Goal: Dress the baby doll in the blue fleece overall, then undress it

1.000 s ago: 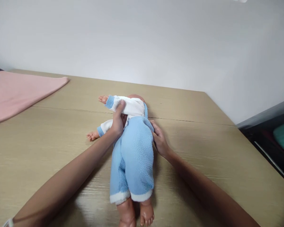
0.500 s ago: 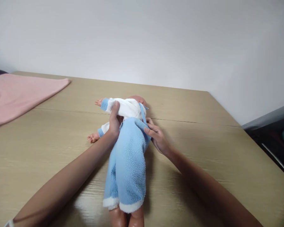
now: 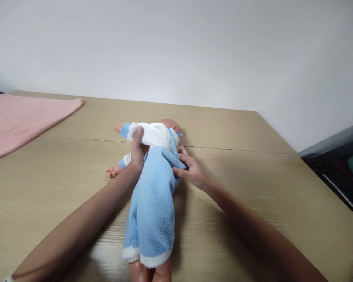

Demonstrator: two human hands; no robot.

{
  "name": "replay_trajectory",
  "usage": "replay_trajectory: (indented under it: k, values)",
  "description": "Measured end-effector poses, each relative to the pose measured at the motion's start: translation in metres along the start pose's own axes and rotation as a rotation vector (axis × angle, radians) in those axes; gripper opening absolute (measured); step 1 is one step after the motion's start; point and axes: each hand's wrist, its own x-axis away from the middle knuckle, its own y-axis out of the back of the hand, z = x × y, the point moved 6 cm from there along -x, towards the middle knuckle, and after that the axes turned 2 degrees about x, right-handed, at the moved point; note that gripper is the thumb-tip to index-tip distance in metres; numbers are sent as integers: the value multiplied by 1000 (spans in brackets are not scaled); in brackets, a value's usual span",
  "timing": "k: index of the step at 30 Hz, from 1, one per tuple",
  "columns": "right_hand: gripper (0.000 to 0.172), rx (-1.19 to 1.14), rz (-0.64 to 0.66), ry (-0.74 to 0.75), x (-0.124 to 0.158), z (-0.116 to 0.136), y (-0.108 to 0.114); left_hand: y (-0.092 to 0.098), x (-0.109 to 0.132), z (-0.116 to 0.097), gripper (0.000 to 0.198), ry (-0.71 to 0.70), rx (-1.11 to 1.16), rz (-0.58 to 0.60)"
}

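A baby doll (image 3: 161,135) lies on its side on the wooden table, its head away from me and its legs toward me. It wears a white fleece top and light blue fleece overalls (image 3: 155,199) with white cuffs. My left hand (image 3: 137,150) grips the doll's front at the chest, thumb over the upper sleeve, other fingers largely hidden. At the doll's back, my right hand (image 3: 192,168) pinches the waist edge of the overalls, just below the blue strap.
The wooden table (image 3: 238,133) has a seam running across it. A pink cloth (image 3: 23,117) lies at the far left. A pale wall rises behind. Beyond the right edge is a dark object (image 3: 335,168) with a green patch.
The doll and both hands appear slightly further left. My right hand has drawn the back waist edge of the overalls outward, away from the doll's white top.
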Motion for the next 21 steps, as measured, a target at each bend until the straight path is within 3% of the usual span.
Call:
replay_trajectory:
  k: [3,13,21]
  values:
    - [45,85,56,-20,-4,6,4,2,1,2,62,-3,23,-77]
    - [39,80,115,-67,-6,5,16,1,7,-3,54,-21,31,-145]
    - [49,-254,-129,-118,-5,-3,7,3,2,-2,52,-18,19,-86]
